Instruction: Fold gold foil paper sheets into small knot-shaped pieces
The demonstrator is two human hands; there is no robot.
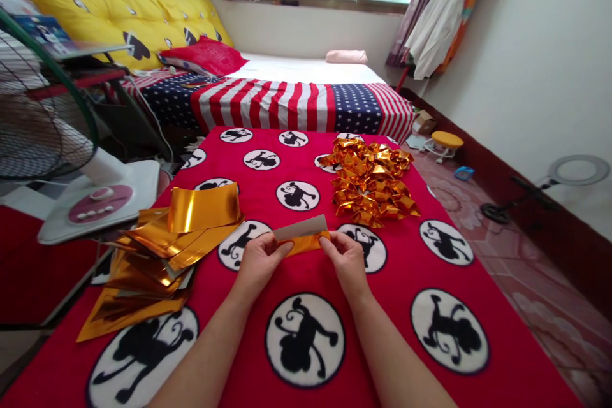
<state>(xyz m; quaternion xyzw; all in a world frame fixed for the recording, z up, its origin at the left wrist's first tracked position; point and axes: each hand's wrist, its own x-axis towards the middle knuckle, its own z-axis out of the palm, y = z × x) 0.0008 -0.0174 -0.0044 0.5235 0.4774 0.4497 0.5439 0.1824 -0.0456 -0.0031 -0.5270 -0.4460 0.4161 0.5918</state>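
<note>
Your left hand and right hand pinch 1 part-folded gold sheet by its ends, over cloth-covered bench. Keep edges parallel; press evenly along full length.

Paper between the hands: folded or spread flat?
Partly folded: the paper shows gold in front and its grey back behind; left hand and right hand pinch its ends.
</note>
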